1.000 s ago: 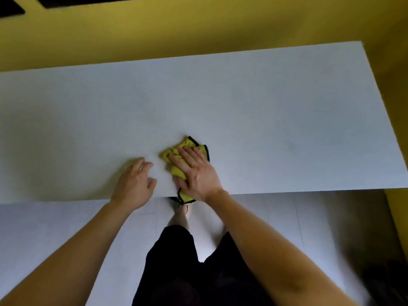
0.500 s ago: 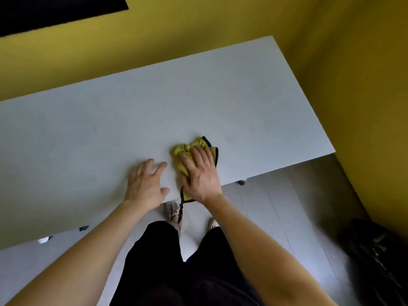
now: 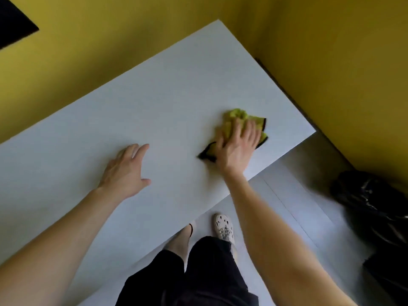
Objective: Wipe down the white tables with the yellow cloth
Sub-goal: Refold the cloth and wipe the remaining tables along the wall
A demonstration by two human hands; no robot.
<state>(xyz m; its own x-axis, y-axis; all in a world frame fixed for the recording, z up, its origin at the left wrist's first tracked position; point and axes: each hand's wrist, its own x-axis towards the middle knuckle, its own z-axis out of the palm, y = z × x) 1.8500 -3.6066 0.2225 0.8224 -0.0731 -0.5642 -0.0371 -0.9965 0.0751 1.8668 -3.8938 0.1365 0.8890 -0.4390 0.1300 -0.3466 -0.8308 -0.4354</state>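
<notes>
A white table [image 3: 167, 102] runs diagonally across the view. A crumpled yellow cloth [image 3: 239, 120] with a black edge lies on it near the right end. My right hand [image 3: 237, 149] presses flat on the cloth with straight, spread fingers and covers its middle. My left hand [image 3: 125, 171] rests flat on the bare tabletop, well to the left of the cloth, fingers straight.
Yellow walls [image 3: 331, 62] close in behind the table and on the right. The table's right end and near edge border a grey floor [image 3: 293, 184]. A black bag [image 3: 373, 202] lies on the floor at the right. My legs and a white shoe [image 3: 224, 226] stand below the table edge.
My right hand has slid the cloth to the right and away from the near edge, toward the table's right end. The view has swung right and tilted. My left hand stays flat on the table.
</notes>
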